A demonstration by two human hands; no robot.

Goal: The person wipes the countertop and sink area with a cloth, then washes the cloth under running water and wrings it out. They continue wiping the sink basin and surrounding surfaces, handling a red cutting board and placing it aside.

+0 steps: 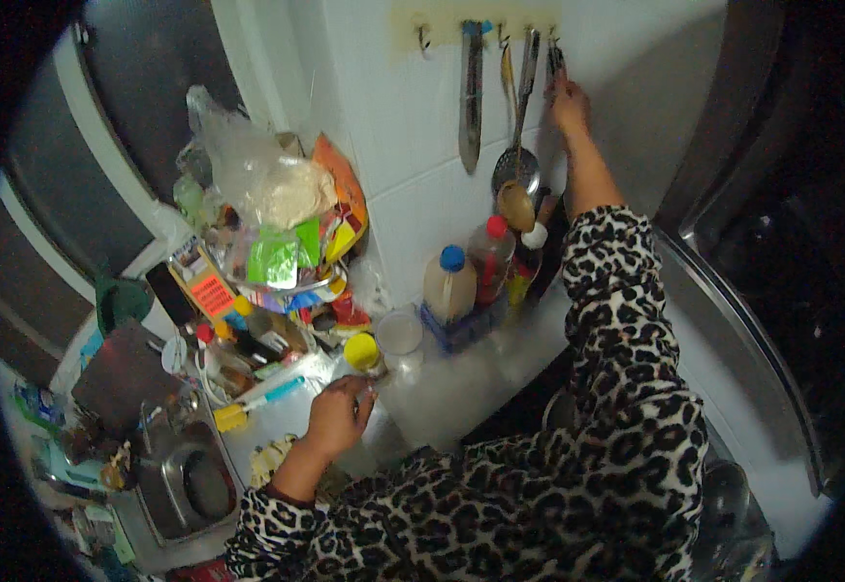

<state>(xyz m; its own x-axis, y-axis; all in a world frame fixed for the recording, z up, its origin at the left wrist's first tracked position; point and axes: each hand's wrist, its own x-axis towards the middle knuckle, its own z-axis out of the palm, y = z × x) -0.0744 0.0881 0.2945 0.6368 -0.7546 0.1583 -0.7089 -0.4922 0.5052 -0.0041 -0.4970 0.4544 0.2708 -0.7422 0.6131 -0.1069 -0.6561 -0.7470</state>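
My right hand (pixel 570 105) is raised to the wall at the upper right, its fingers at a dark utensil (pixel 554 60) on the end hook; blur hides whether they grip it. Beside it hang a slotted skimmer (pixel 515 171), a gold-coloured ladle (pixel 516 206) and a long flat metal utensil (pixel 472 102). My left hand (pixel 341 416) is over the steel counter (pixel 429 400), fingers curled, close to a jar with a yellow lid (pixel 361 351). Whether it holds something small cannot be seen. A clear round container (pixel 400 333) stands next to that jar.
A blue basket (pixel 458 329) holds a blue-capped bottle (pixel 450 284) and a red-capped bottle (pixel 491 251) below the hooks. Plastic bags and packets (pixel 277 196) are heaped at the left, above more bottles and a yellow-and-blue brush (pixel 269 396). A steel sink (pixel 189 487) lies lower left.
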